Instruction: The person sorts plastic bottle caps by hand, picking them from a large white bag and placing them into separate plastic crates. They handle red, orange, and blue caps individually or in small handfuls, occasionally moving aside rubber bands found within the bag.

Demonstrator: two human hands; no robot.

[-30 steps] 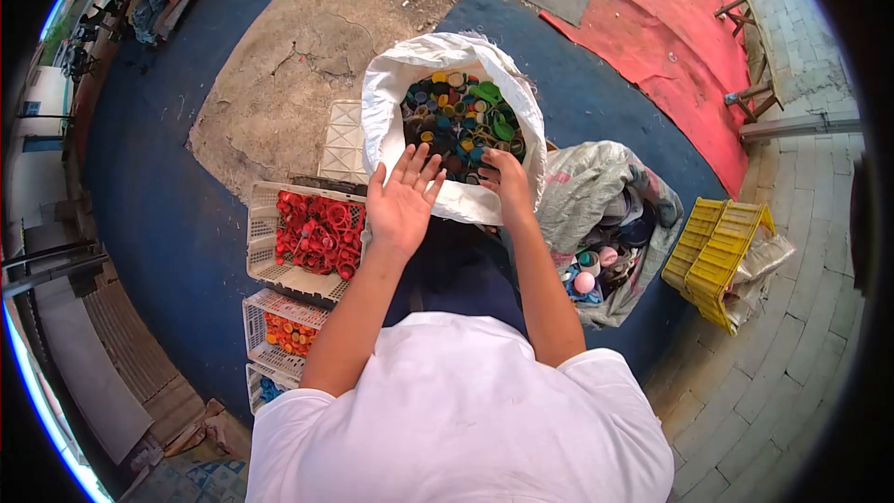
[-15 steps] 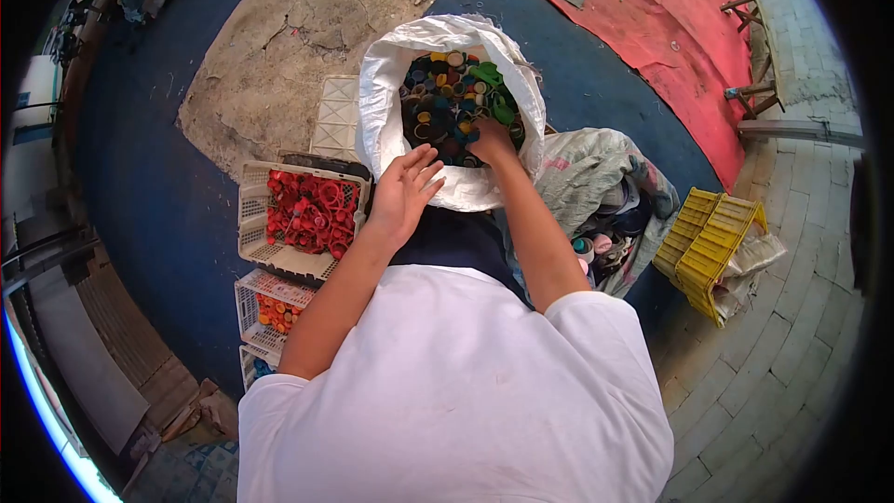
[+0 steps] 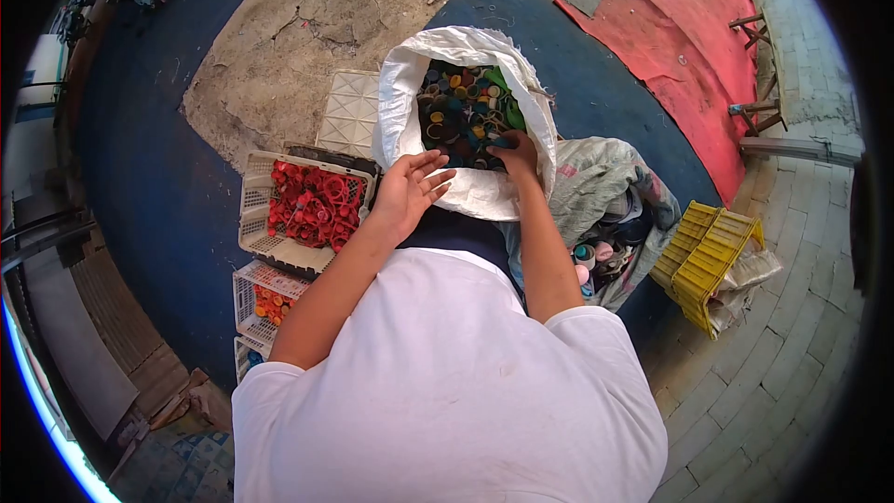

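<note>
A white woven sack (image 3: 396, 98) stands upright with its rim rolled open. Mixed plastic caps (image 3: 456, 116) in dark, yellow, brown and green colours fill it. My right hand (image 3: 520, 158) is inside the mouth near the right rim, fingers closed on what looks like a dark teal bottle cap (image 3: 504, 142), partly hidden by the fingers. Over the near left rim, my left hand (image 3: 410, 194) hovers palm turned inward, its fingers apart and holding nothing.
At left, a white crate (image 3: 250, 214) holds red plastic rings and caps; another crate (image 3: 244, 303) below it holds orange caps. A grey sack (image 3: 582, 168) with mixed items lies at right, beside stacked yellow crates (image 3: 703, 265). Wooden stools (image 3: 759, 112) stand far right.
My right hand has drawn back toward the sack's right rim and now shows a teal cap at its fingertips. My left hand stays open by the near rim. The view has shifted slightly.
</note>
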